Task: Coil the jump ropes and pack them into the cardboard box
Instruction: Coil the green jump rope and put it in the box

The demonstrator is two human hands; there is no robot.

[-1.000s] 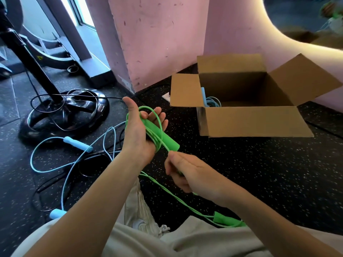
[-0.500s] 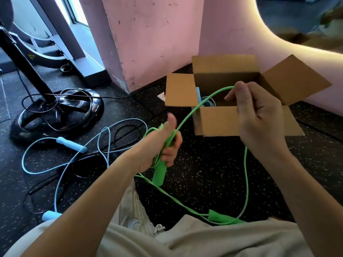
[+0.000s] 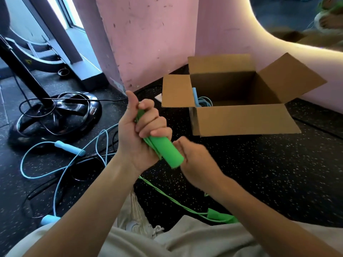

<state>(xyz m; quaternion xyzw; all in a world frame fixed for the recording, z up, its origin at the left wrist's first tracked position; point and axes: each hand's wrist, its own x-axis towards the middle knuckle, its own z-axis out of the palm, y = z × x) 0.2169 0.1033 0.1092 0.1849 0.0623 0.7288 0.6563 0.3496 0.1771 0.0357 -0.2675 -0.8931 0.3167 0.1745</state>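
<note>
My left hand is closed around a green jump rope handle together with several loops of its green cord. My right hand sits just right of the handle's lower end, fingers curled; the cord in its grip is hidden. Green cord trails down to the second green handle by my lap. The open cardboard box stands on the floor beyond, with a coiled light-blue rope in its left corner. Another light-blue jump rope lies uncoiled on the floor to the left.
A black equipment base wrapped in black cable sits far left. Black cable loops lie tangled with the blue rope. A pink wall corner rises behind the box. My shoe and grey trousers fill the bottom edge.
My right hand came down from in front of the box to the lower end of the green handle, bringing the cord with it. My left hand tightened around handle and loops.
</note>
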